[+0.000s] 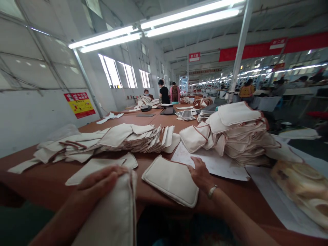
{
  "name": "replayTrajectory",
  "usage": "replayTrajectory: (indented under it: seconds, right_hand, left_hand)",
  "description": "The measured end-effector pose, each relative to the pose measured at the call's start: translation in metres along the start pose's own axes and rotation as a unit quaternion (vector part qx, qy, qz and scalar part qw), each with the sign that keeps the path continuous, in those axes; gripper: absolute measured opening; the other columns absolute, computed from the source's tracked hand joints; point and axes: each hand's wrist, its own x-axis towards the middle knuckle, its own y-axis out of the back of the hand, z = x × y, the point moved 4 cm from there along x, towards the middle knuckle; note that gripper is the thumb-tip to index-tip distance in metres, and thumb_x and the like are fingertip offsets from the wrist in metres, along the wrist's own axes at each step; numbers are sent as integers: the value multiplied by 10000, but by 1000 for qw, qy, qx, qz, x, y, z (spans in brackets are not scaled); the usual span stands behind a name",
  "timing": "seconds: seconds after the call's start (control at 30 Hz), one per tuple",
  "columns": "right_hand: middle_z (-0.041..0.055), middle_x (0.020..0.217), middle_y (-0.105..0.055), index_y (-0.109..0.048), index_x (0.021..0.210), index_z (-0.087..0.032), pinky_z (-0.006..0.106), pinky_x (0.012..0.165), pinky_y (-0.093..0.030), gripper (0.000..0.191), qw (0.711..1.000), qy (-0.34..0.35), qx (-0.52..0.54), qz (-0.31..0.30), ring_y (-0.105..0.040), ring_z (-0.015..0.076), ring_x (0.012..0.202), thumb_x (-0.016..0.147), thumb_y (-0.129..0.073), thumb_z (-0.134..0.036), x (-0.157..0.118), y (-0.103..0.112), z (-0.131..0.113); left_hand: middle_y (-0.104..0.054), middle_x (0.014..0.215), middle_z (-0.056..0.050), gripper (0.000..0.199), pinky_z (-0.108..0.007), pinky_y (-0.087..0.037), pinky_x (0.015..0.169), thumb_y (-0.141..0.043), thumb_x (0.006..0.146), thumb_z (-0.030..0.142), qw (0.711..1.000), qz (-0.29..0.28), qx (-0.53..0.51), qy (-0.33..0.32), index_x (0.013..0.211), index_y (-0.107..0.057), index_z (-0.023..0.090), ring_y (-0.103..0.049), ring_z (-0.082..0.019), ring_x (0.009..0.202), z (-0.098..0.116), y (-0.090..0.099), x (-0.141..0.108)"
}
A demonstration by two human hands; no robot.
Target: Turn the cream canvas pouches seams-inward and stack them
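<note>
My left hand grips the top edge of a cream sewn fabric panel, held up close to me at the lower left. The panel has a stitched border, and its lower part runs out of the picture. My right hand, with a watch or bracelet on the wrist, is at the right edge of another cream fabric panel lying on the table. Its fingers are apart; whether they press on that panel I cannot tell. Behind my left hand lies a flat cream panel.
A long row of cream panels leans across the brown table. To the right stands a tall, uneven pile beside white paper sheets. A stained, yellowish plastic container sits at the right edge. People work farther back.
</note>
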Motion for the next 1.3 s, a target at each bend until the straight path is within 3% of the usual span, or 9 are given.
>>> replayTrajectory:
  seconds: [0.13,0.2,0.27,0.4,0.6,0.77,1.0,1.1,1.3]
  right_hand:
    - [75,1317,-581,-516,1302,-223,356,1040,-402,422,932,79,304,-180,-533,213,1210,894,-507,-328,-66,16,-84]
    - [72,1276,-604,-531,1285,-232,367,980,-431,417,870,61,411,-265,-565,225,1148,880,-526,-328,-100,25,-110]
    - [61,1161,-637,-555,1242,-234,341,879,-451,378,859,47,412,-301,-588,212,1033,878,-542,-336,-126,33,-118]
    - [35,998,-598,-572,1105,-206,288,794,-421,286,899,79,331,-277,-526,170,912,909,-540,-411,-157,44,-102]
    - [-4,778,-520,-560,878,-177,243,649,-373,238,956,91,187,-209,-459,122,727,932,-513,-404,-185,44,-79]
    - [-8,746,-531,-587,867,-176,229,602,-374,311,954,71,219,-190,-456,112,684,948,-477,-455,-189,52,-83]
    - [-11,780,-564,-554,881,-194,220,630,-386,272,959,129,182,-173,-498,102,702,985,-416,-403,-186,63,-88]
    - [-11,777,-570,-539,898,-199,230,656,-385,247,964,162,139,-157,-519,103,710,1000,-383,-361,-183,61,-80]
    - [-25,762,-546,-523,884,-209,212,625,-372,198,959,188,142,-156,-492,87,673,998,-400,-315,-187,61,-79]
  left_hand:
    - [-550,816,-52,433,-209,-357,587,-635,824,539,895,-358,-226,140,897,-563,119,-460,-108,656,6,-64,-14]
    - [-463,758,-14,421,-210,-289,570,-569,873,543,883,-421,-190,86,864,-523,125,-376,-94,640,15,-79,-19]
    - [-397,733,8,414,-223,-271,584,-507,914,534,887,-451,-95,2,807,-495,134,-335,-100,662,22,-85,-23]
    - [-428,768,21,380,-232,-290,626,-435,953,508,878,-469,43,-80,816,-474,155,-362,-110,712,25,-82,-30]
    - [-504,813,24,302,-209,-319,635,-517,925,465,876,-475,50,-67,900,-547,166,-413,-106,733,15,-94,-49]
    - [-502,777,20,320,-206,-330,609,-571,894,461,889,-458,-13,0,902,-582,141,-413,-103,708,16,-104,-56]
    - [-506,821,0,236,-280,-315,705,-371,968,307,900,-372,176,-140,828,-492,162,-447,-131,747,37,-108,-67]
    - [-474,775,-5,306,-274,-332,693,-344,974,372,940,-330,50,-71,794,-467,158,-428,-135,727,29,-112,-71]
    - [-446,747,21,327,-222,-308,628,-494,929,458,922,-365,-121,55,813,-506,153,-378,-104,694,14,-119,-73]
